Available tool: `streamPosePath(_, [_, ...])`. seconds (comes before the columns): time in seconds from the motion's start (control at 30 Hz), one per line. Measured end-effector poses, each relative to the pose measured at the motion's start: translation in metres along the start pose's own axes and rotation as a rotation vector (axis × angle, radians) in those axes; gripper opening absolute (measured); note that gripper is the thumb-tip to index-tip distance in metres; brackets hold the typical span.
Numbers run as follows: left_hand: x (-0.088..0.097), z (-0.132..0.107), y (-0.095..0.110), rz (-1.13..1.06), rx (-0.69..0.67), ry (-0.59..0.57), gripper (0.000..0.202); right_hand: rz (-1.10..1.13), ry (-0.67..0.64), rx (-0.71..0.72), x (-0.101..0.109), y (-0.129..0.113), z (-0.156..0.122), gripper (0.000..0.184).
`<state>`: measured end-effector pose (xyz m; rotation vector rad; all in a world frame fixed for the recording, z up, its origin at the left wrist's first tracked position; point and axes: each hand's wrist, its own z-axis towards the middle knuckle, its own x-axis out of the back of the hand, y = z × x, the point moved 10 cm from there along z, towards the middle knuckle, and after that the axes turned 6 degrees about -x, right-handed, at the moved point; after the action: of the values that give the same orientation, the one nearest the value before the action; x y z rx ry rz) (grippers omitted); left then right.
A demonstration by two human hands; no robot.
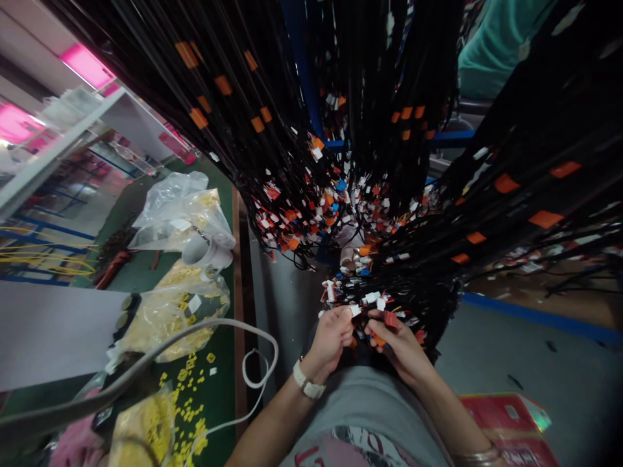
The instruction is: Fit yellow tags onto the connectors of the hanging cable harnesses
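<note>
My left hand [331,334], with a white watch on its wrist, pinches a small white connector [355,311] between thumb and fingers. Close beside it, my right hand [396,340] is curled around an orange connector [379,338]. A red connector [390,318] lies against the right fingers; whether it is gripped too I cannot tell. Just beyond both hands, white connectors [372,298] stick out from a thick bundle of black cables [428,285] that comes in from the right.
More black cable bundles [228,84] with orange tags hang ahead. At left, a green bench [226,363] bears plastic bags [182,207], a white cup [207,250] and loose yellow parts [187,415]. A white hose [195,329] loops over it. A person in a green top [501,48] is beyond.
</note>
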<state>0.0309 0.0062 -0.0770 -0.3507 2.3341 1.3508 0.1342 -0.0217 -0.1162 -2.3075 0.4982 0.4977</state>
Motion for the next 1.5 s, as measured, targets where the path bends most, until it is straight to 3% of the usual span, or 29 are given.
streamPosePath(0.13, [0.002, 0.003, -0.004, -0.068, 0.035, -0.014, 0.045, 0.147, -0.012, -0.059, 0.009, 0.004, -0.003, 0.030])
streamPosePath(0.3, [0.003, 0.004, -0.009, -0.162, 0.114, -0.050, 0.040, 0.376, -0.211, -0.166, -0.005, 0.004, -0.009, 0.027])
streamPosePath(0.4, [0.008, 0.003, -0.010, -0.190, 0.143, -0.048, 0.029, 0.392, -0.283, -0.145, -0.011, -0.001, -0.014, 0.029])
streamPosePath(0.6, [0.022, 0.001, 0.005, -0.151, 0.075, 0.059, 0.043, 0.378, -0.357, -0.163, -0.018, 0.000, -0.014, 0.030])
streamPosePath(0.77, [0.028, -0.004, 0.020, -0.167, 0.005, 0.159, 0.034, 0.333, -0.273, -0.189, -0.013, 0.005, -0.007, 0.030])
streamPosePath(1.03, [0.007, -0.013, 0.022, -0.192, 0.049, 0.099, 0.015, 0.246, -0.130, -0.185, -0.010, -0.003, -0.003, 0.032])
streamPosePath(1.5, [-0.022, -0.009, 0.002, -0.096, 0.138, -0.041, 0.037, 0.251, -0.057, -0.222, -0.007, -0.004, -0.002, 0.026])
